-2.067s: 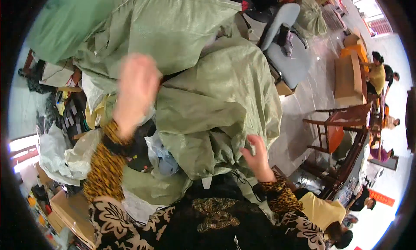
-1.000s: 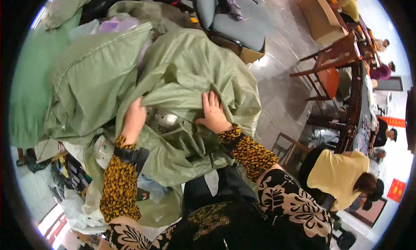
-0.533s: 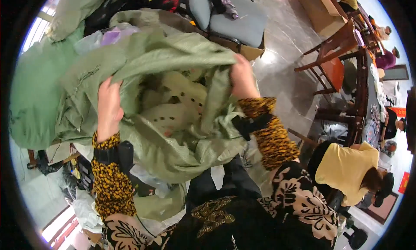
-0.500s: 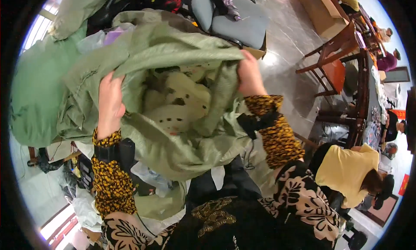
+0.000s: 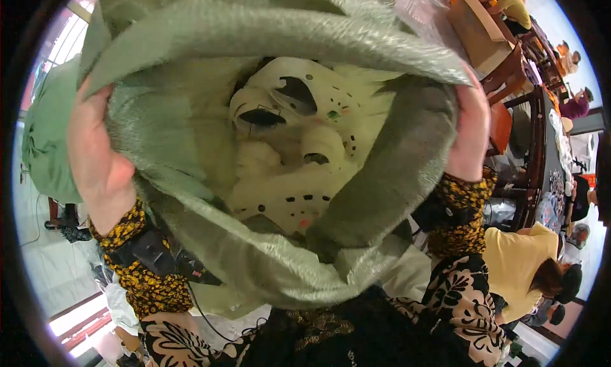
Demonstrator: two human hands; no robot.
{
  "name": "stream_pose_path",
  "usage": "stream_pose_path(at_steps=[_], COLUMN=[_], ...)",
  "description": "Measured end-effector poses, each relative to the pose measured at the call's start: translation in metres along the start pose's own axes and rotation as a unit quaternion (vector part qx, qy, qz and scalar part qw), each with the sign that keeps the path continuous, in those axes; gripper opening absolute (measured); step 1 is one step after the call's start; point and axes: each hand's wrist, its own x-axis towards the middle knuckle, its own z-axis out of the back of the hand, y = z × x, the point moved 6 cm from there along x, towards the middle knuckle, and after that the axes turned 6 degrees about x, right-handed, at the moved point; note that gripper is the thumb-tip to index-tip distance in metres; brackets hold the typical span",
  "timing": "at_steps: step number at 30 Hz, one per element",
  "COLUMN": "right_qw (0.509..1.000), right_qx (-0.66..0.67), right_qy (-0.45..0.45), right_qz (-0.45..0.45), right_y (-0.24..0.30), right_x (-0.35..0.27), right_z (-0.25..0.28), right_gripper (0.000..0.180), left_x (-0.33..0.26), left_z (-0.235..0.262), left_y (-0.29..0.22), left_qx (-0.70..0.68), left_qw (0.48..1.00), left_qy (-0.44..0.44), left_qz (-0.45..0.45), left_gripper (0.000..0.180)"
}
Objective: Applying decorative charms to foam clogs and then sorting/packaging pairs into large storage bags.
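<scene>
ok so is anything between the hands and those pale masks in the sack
Yes, the green sack itself: the left hand and right hand grip opposite sides of its rim, so its wall lies between each hand and the pale masks. Nothing visible blocks the open mouth.

Bright overall, blown out to white at 2 windows (image 5: 70, 39) to the left. Dim and green-tinted inside the sack (image 5: 286, 36), darkest in the eye holes of the masks (image 5: 321, 87). Streaked with glare along the sack's near edge, softly blurred along its far edge. Bent toward a round black border.
</scene>
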Motion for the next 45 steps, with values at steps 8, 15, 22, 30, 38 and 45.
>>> stream_pose_path(at_steps=[8,15,22,30,38,45], right_qw=[0.881,0.999,0.974,0.841,0.83,0.771], right_qx=[-0.415,-0.014,-0.215,-0.485,-0.54,-0.621], right_qy=[-0.006,0.026,-0.05,-0.226,-0.097,-0.07], right_qz=[0.225,0.035,0.045,0.073,0.098,0.124], right_y=[0.09,0.058,0.042,0.123,0.124,0.164], right_x=[-0.043,-0.05,-0.054,-0.081,-0.046,-0.057], right_z=[0.006,0.031,0.072,0.251,0.199,0.177], right_gripper=[0.03,0.029,0.028,0.037,0.039,0.04], left_x=[-0.013,-0.017,-0.018,-0.093,-0.082,-0.187], left_z=[-0.036,-0.072,-0.085,-0.079,0.077,0.004], left_y=[-0.027,0.024,0.058,0.008,0.207,0.405], left_qx=[-0.127,0.1,0.095,0.178,0.276,0.494], left_qw=[0.989,0.987,0.974,0.855,0.952,0.73], left_qy=[0.069,0.127,0.186,0.432,0.111,0.456], left_qz=[0.001,0.011,0.085,-0.225,0.063,0.124], left_gripper=[0.039,0.033,0.025,0.045,0.019,0.033])
